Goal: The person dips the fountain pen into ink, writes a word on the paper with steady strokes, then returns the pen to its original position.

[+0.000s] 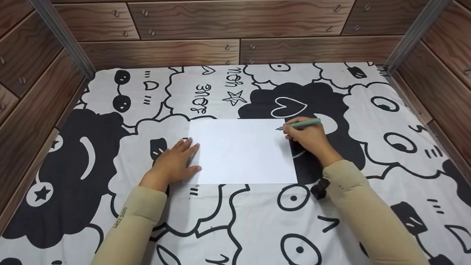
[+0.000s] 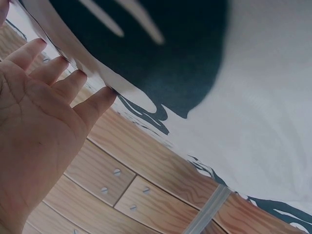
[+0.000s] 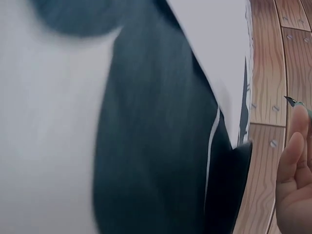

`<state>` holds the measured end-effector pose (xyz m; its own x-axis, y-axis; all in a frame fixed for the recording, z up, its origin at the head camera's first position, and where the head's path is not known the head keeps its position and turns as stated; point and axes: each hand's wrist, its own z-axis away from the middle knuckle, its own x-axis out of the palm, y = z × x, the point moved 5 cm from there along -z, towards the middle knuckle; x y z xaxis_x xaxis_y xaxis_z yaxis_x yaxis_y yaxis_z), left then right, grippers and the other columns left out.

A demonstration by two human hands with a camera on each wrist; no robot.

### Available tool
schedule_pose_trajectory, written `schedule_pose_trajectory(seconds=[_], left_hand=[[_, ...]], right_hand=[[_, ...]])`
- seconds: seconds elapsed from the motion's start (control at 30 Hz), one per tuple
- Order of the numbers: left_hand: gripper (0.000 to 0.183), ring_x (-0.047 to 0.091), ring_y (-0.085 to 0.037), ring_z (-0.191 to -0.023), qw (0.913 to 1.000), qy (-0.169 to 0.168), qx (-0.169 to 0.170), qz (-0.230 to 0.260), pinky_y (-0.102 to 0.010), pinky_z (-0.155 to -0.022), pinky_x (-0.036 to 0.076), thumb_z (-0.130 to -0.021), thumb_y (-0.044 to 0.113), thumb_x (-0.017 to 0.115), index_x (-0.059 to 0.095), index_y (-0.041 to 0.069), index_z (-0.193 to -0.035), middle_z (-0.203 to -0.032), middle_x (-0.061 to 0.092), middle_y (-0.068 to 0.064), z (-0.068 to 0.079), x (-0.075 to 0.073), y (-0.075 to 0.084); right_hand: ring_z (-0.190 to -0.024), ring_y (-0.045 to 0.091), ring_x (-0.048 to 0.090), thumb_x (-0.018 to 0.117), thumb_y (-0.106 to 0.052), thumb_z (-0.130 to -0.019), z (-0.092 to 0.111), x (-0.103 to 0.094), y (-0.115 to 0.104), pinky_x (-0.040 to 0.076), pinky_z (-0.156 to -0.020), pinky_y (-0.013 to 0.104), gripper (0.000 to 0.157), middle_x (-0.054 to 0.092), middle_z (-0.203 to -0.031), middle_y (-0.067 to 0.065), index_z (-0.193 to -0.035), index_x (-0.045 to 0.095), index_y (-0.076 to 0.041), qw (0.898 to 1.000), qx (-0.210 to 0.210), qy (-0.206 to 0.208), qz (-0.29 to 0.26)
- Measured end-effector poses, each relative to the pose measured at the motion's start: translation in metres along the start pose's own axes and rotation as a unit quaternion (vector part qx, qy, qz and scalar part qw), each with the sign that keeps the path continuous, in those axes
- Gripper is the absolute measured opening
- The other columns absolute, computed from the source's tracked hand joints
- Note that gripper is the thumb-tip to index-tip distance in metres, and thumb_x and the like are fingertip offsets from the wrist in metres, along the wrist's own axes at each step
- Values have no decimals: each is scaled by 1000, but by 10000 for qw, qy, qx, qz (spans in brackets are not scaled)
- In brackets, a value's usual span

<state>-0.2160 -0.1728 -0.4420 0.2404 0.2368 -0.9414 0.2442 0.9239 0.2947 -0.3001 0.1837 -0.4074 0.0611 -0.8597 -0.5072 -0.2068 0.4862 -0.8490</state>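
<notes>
A blank white sheet of paper (image 1: 239, 154) lies flat on the patterned cloth. My left hand (image 1: 174, 162) rests at its left edge, fingers spread, with fingertips and thumb tip over the paper; the left wrist view shows the palm of this hand (image 2: 39, 112). Over the sheet's upper right part, my right hand (image 1: 303, 134) pinches a green fountain pen (image 1: 307, 123), its nib pointing left. In the right wrist view the pen's dark nib (image 3: 291, 101) stands out against the wood-pattern wall, apart from the paper (image 3: 214, 44). No ink marks show on the sheet.
A white cloth (image 1: 206, 209) with black cartoon faces covers the table, slightly wrinkled. Wood-plank-pattern walls (image 1: 184, 20) close in the back and both sides. Grey posts (image 1: 64, 36) stand at the back corners. A small black object (image 1: 320, 188) sits by the right sleeve's cuff.
</notes>
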Motion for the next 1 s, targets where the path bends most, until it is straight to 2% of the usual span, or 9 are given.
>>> schedule_pose_trajectory(seconds=[0.2,0.67,1.0], left_hand=[[69,16,-35,-142,10000,20,-32,-6,-59,-108,22,-91,41,61,37,11,-148,-154,25,-13,0,0,1],[69,16,-34,-142,9999,-21,-85,-53,-59,-108,22,-91,42,60,36,13,-148,-155,25,-12,-2,1,0],[69,16,-34,-142,9999,-49,-77,-83,-59,-108,22,-91,41,61,35,12,-149,-154,25,-13,-2,0,0]], right_hand=[[-68,13,68,68,-22,-86,-7,19,-8,50,-56,21,18,71,-80,5,-95,73,-7,9999,48,-56,90],[-68,13,69,69,-19,-84,-20,63,-26,53,-59,26,13,71,-77,3,-91,72,-8,9990,320,-224,-232],[-65,13,68,70,-18,-83,-27,94,-32,50,-52,22,11,71,-74,3,-87,72,-9,9982,262,-386,-375]])
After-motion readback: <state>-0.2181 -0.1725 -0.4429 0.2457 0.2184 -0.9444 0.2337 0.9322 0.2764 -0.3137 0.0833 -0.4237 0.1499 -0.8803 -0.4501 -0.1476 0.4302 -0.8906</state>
